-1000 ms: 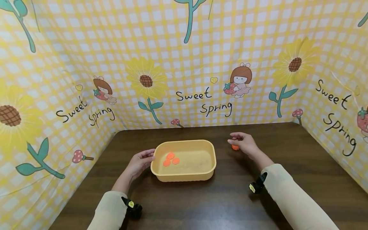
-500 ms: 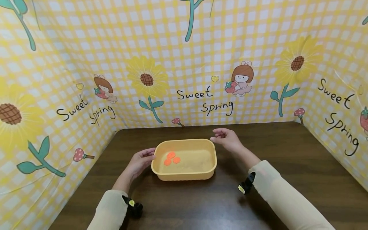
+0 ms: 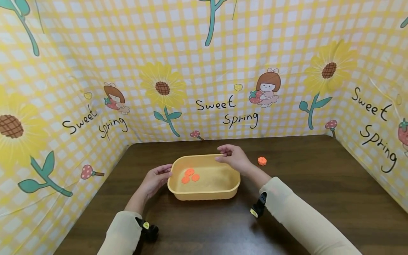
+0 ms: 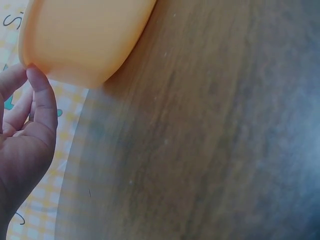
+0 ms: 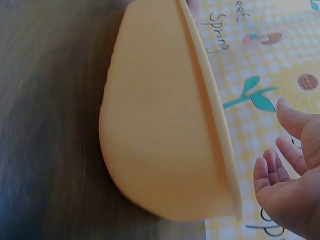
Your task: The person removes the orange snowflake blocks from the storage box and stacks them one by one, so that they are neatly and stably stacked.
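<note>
Yellow tub [image 3: 204,193] is set mid-table, nearer the far edge, left end touched by left hand [image 3: 155,180], fingers relaxed. Right hand [image 3: 234,158] is held over its far-right rim, fingers loosely curled; whether anything is pinched cannot be told. Three orange pieces [image 3: 190,175] are inside at the left end, one orange piece [image 3: 262,161] on the table right of it.

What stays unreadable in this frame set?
- Right hand, head view: curled fingers hide whether it holds a piece; the wrist view cuts the fingers off.
- Orange pieces in the tub: too small to identify.
- Left wrist view: tub's inside hidden by its wall.
</note>
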Demonstrator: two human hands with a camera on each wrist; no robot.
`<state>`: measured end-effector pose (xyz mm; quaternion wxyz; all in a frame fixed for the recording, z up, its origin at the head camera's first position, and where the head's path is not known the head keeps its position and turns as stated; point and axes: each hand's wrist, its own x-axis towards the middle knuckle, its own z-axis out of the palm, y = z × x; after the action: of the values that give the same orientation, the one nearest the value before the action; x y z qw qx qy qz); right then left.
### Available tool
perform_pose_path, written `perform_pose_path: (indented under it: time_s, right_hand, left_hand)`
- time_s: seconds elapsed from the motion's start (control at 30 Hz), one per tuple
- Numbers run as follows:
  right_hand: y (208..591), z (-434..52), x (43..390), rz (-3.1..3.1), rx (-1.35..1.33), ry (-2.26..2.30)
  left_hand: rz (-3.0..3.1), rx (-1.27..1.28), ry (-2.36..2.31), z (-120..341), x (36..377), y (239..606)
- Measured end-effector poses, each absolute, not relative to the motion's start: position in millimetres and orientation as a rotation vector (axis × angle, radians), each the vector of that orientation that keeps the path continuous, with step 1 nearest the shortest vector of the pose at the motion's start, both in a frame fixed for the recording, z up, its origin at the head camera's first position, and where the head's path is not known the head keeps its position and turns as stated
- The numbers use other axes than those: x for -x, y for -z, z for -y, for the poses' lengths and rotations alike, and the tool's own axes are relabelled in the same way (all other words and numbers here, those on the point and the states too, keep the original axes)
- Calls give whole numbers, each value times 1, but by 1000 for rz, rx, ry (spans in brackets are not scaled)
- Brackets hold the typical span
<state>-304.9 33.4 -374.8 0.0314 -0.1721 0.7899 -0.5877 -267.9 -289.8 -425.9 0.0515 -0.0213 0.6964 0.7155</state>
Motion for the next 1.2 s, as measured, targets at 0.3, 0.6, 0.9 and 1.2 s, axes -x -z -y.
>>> perform_pose_path:
  time_s: [0.3, 0.6, 0.9, 1.2]
  right_hand:
    - [382, -3, 305, -2427, 531, 1829]
    - [394, 22, 301, -2430, 567, 1710]
    - [406, 42, 302, -2436, 535, 1636]
    - [412, 52, 305, -2414, 534, 1582]
  left_hand:
    - [-2144, 72, -2168, 291, 271, 429]
    - [-2143, 84, -2171, 292, 271, 430]
    - [-2155, 137, -2155, 291, 271, 430]
    - [-2160, 141, -2151, 291, 271, 429]
